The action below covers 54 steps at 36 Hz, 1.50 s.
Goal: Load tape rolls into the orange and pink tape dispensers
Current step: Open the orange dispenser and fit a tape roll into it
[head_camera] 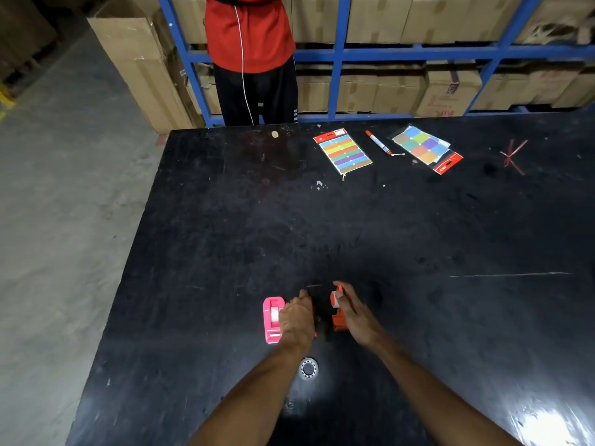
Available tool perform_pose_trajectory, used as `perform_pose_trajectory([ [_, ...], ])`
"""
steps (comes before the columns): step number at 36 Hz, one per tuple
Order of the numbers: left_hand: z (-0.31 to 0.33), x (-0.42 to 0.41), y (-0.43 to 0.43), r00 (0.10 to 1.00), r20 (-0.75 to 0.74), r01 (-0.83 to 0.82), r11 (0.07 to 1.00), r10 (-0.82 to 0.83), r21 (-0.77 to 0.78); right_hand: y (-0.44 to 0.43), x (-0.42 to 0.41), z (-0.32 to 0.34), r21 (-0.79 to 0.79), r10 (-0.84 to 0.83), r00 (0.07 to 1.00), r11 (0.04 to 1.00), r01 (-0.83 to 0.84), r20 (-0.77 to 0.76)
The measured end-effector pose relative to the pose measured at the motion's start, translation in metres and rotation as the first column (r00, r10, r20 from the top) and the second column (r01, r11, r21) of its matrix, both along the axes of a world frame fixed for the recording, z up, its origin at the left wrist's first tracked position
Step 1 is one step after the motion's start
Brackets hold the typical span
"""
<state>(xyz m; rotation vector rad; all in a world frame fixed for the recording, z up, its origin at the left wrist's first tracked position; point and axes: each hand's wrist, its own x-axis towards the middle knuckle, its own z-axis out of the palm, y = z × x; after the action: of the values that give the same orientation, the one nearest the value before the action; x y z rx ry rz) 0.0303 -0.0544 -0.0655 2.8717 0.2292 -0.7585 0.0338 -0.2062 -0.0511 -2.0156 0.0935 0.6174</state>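
Observation:
A pink tape dispenser lies on the black table with a white tape roll in it. My left hand rests just right of it, covering a second orange piece whose edge shows at its right side. My right hand grips an orange tape dispenser that carries a white roll at its far end. A clear tape roll lies flat on the table between my forearms, untouched.
At the table's far side lie a colourful label sheet, a red marker and a second sticker pack. A person in a red shirt stands beyond the far edge. Blue shelving holds cardboard boxes behind.

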Motion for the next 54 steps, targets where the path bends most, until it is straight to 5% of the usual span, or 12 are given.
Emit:
perform_pose_trajectory([
  [5,0.006,-0.001,0.003,0.991,0.125,-0.032,0.997,0.041,-0.075,-0.001,0.001,-0.002,-0.007,-0.012,1.0,1.0,0.012,-0.001],
  [7,0.005,0.0,0.007,0.958,0.274,-0.013,0.968,0.084,-0.252,-0.002,0.001,-0.003,-0.008,-0.008,1.0,1.0,0.008,0.001],
  [11,0.016,-0.002,0.011,0.945,0.221,-0.015,0.707,0.242,-0.707,-0.001,-0.002,0.003,-0.013,-0.011,1.0,1.0,0.011,0.014],
  [15,0.029,-0.008,0.01,0.968,0.067,-0.06,0.484,0.241,-0.873,0.002,-0.007,0.008,0.009,-0.013,0.999,1.0,0.012,0.04],
  [35,0.039,-0.032,0.01,0.938,0.058,-0.061,0.328,0.342,-0.943,-0.005,-0.03,0.026,0.049,-0.008,0.993,0.999,0.003,0.119],
  [44,0.038,-0.041,0.01,0.907,0.026,-0.153,0.385,0.42,-0.91,-0.021,-0.027,0.025,0.013,-0.043,0.991,0.999,0.041,0.126],
  [47,0.029,-0.051,0.002,0.929,0.052,-0.154,0.508,0.368,-0.847,-0.027,-0.026,0.025,0.021,-0.083,0.987,0.996,0.081,0.135],
  [51,0.019,-0.065,-0.013,0.973,0.187,0.008,0.787,0.136,-0.617,-0.03,-0.025,0.024,0.03,-0.079,0.987,0.997,0.075,0.137],
  [54,0.01,-0.072,-0.026,0.989,0.145,0.096,0.848,-0.022,-0.522,-0.031,-0.024,0.026,0.036,-0.067,0.988,0.997,0.063,0.136],
])
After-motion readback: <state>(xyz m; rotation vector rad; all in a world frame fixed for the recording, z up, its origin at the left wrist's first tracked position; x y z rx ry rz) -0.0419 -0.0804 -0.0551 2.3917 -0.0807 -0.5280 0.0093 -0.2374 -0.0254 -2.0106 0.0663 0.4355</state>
